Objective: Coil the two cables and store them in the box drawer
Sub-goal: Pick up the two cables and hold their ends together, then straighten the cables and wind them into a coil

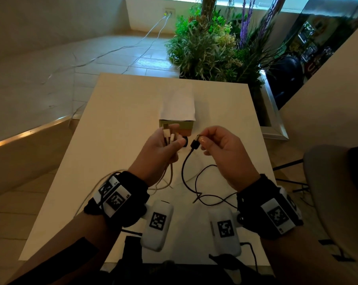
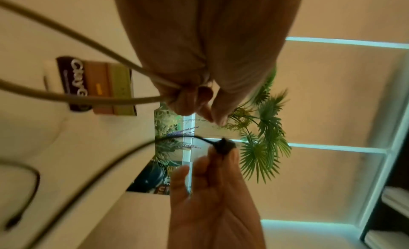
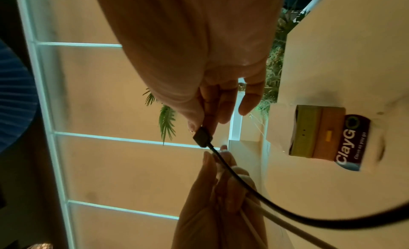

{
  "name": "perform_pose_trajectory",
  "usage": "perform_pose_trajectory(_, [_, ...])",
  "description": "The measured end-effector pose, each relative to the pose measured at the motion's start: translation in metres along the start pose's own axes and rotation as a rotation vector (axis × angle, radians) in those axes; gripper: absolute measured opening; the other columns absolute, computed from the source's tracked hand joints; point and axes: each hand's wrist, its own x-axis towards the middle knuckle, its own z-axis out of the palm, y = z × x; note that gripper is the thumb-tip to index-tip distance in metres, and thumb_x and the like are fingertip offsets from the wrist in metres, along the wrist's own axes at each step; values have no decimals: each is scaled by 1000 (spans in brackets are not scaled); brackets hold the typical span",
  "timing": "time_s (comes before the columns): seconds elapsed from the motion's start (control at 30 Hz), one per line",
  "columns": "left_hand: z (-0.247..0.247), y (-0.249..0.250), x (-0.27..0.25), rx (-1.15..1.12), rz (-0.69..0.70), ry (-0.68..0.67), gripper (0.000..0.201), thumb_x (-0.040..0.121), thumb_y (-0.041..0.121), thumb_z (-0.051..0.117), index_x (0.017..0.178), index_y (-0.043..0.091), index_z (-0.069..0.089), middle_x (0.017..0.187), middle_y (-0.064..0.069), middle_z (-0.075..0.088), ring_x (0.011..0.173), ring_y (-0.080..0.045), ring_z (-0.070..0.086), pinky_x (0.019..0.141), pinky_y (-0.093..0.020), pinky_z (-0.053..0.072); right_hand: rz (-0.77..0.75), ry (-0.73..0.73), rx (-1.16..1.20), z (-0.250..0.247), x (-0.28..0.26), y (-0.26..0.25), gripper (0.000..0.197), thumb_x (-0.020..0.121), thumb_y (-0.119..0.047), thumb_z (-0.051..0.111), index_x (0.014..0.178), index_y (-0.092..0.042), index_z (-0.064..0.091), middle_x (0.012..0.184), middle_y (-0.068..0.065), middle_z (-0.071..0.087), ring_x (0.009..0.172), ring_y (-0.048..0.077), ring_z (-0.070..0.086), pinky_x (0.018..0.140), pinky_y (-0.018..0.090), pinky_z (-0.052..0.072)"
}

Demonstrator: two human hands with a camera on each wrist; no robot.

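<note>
My left hand [image 1: 166,145] grips the white cable [image 1: 169,175] near its two plugs, fingers curled round both strands [image 2: 141,98]. My right hand [image 1: 215,145] pinches the black plug [image 1: 195,144] of the black cable [image 1: 186,173] between thumb and fingers, seen close in the right wrist view [image 3: 202,137]. The black cable hangs from that plug and loops loosely on the white table [image 1: 112,140]. Behind both hands stands the small box drawer [image 1: 177,125] with green and brown bands, also in the wrist views [image 2: 99,88] [image 3: 318,132].
A white sheet [image 1: 178,108] covers the box top. Two white tagged devices [image 1: 157,225] [image 1: 225,231] lie at the table's near edge. A planter with plants [image 1: 215,44] stands beyond the far right corner. White wires [image 1: 112,52] trail across the floor.
</note>
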Motion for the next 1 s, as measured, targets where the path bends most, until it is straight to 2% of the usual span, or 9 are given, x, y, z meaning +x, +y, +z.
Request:
perform_pose_trajectory(0.2, [6, 3, 4, 126, 129, 151, 25, 95, 16, 41, 83, 7, 61, 66, 0, 59, 59, -11, 52, 57, -23, 46, -87, 36, -101, 14, 10, -6, 8, 87, -8, 58, 88, -16, 60, 89, -1, 61, 85, 5, 55, 71, 7, 44])
perform_pose_trajectory(0.27, [8, 3, 5, 162, 161, 148, 30, 96, 18, 39, 83, 3, 61, 76, -15, 60, 70, -20, 60, 68, -30, 54, -95, 40, -96, 17, 11, -7, 8, 86, -7, 58, 89, -13, 61, 100, 7, 58, 89, 6, 56, 73, 5, 44])
perform_pose_trajectory(0.33, [13, 4, 3, 125, 128, 108, 35, 97, 23, 37, 94, -5, 57, 75, -16, 62, 66, -22, 63, 66, -35, 57, -102, 32, -79, 20, 13, -9, 7, 86, -5, 58, 90, -9, 62, 106, 6, 51, 84, -11, 55, 68, 3, 44])
perform_pose_trajectory(0.47, [19, 4, 0, 57, 84, -8, 38, 98, 32, 32, 95, -2, 48, 54, 3, 40, 44, -10, 32, 43, -28, 30, -116, 32, -51, 21, 20, -11, 8, 87, -4, 56, 92, -7, 62, 109, 8, 50, 76, -20, 52, 66, -1, 41])
perform_pose_trajectory(0.53, [17, 4, 0, 23, 29, -117, 21, 97, 25, 37, 97, 7, 47, 58, 5, 37, 47, -7, 28, 47, -24, 24, -89, 43, -46, 21, 22, -6, 9, 87, -7, 57, 90, -14, 62, 110, 11, 57, 81, -14, 55, 70, 4, 45])
perform_pose_trajectory(0.63, [11, 6, 1, -16, 9, -189, 16, 94, 15, 41, 103, 5, 50, 60, 1, 39, 48, -7, 30, 47, -21, 26, 10, 45, 97, 18, 22, 9, 9, 90, -18, 55, 96, -23, 60, 107, 8, 65, 95, 10, 63, 85, 33, 54])
perform_pose_trajectory(0.73, [7, 10, 9, -8, 65, -60, 24, 96, 16, 39, 81, 9, 56, 52, 5, 43, 43, -6, 35, 44, -18, 32, 234, -224, 371, 22, 14, 26, 31, 95, -38, 38, 113, -20, 55, 107, 4, 66, 101, 19, 63, 93, 40, 49])
perform_pose_trajectory(0.8, [8, 13, 12, -2, 65, -13, 31, 97, 22, 39, 72, 12, 55, 48, 6, 40, 40, -8, 32, 42, -19, 31, 220, -463, 264, 30, 2, 36, 36, 97, -34, 35, 117, -11, 54, 110, 10, 66, 106, 25, 61, 99, 42, 47])
perform_pose_trajectory(1.0, [8, 16, 9, -23, -59, -134, 36, 96, 37, 34, 67, 16, 36, 54, 1, 26, 43, -12, 17, 42, -27, 16, 82, -508, -118, 35, -11, 49, 24, 98, -21, 40, 82, -25, 58, 64, -12, 51, 57, 0, 48, 63, 19, 42])
